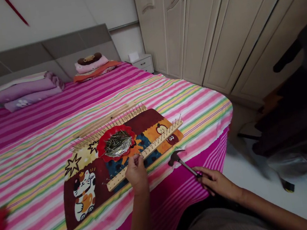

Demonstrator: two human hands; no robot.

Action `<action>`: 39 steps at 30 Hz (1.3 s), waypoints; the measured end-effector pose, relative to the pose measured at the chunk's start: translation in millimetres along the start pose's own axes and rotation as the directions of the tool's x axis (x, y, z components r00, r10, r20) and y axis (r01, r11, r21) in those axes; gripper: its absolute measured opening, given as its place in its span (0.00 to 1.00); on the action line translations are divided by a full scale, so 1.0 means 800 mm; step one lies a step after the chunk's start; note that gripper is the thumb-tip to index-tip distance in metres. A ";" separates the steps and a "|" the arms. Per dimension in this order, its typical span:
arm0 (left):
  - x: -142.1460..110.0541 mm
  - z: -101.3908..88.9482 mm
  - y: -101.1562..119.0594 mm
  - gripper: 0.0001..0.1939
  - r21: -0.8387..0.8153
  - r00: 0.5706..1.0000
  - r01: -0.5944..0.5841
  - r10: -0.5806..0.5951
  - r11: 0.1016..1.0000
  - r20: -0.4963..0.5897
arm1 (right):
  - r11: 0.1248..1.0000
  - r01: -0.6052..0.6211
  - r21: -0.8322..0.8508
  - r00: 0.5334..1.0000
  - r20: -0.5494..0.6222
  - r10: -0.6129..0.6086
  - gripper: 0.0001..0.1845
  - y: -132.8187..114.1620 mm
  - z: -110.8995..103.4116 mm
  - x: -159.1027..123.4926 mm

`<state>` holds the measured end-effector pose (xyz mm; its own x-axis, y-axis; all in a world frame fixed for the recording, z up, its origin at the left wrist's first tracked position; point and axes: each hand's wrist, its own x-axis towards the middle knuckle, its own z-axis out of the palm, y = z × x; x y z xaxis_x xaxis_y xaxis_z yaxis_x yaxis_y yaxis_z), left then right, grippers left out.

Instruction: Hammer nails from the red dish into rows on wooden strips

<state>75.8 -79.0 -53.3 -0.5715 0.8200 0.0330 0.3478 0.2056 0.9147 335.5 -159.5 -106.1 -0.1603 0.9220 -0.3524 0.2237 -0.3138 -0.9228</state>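
My left hand [137, 173] is closed in a pinch on the near wooden strip [116, 181]. Whatever its fingertips hold is too small or too hidden to make out. Thin nails stand in a row along this strip to the right of the hand, and a few more to its left. In my right hand [214, 181] is the handle end of a claw hammer [188, 167], its dark head resting at the bed's edge. Just beyond the strip, a red scalloped bowl [101, 152] holds a heap of loose nails [118, 143].
A cat-patterned mat [70, 212] lies under the bowl and strip on the striped bedspread [31, 176]. Behind the bowl are more wooden strips [103, 122], some bristling with nails. Folded bedding [25, 90] lies by the headboard. A wardrobe [182, 32] stands at right.
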 end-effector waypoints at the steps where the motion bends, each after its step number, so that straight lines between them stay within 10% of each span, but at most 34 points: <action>1: -0.001 0.000 0.001 0.08 0.037 0.999 -0.030 0.031 0.999 -0.021 | 1.000 0.001 -0.001 1.000 0.000 -0.001 0.32 0.000 0.000 0.000; 18: -0.003 0.011 -0.011 0.09 0.263 0.958 -0.269 0.286 0.927 -0.030 | 0.979 0.130 -0.156 0.991 0.015 -0.129 0.28 -0.030 0.002 -0.015; 25: -0.005 0.010 -0.014 0.09 0.301 0.934 -0.343 0.358 0.890 0.006 | 0.714 0.559 -0.421 0.822 0.169 -0.544 0.24 -0.130 0.017 -0.007; 32: -0.005 0.010 -0.016 0.09 0.367 0.931 -0.346 0.363 0.864 0.023 | 0.499 0.615 -0.611 0.765 0.308 -0.565 0.26 -0.166 0.040 0.015; 39: -0.008 0.011 -0.015 0.08 0.304 0.938 -0.335 0.346 0.892 0.020 | 0.630 0.606 -0.485 0.787 0.253 -0.562 0.25 -0.139 0.018 -0.012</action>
<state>81.2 -82.0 -68.3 -0.4010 0.8508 0.3397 0.7280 0.0709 0.6819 298.2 -136.9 -2.2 -0.4954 0.8449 0.2018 0.5100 0.4710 -0.7198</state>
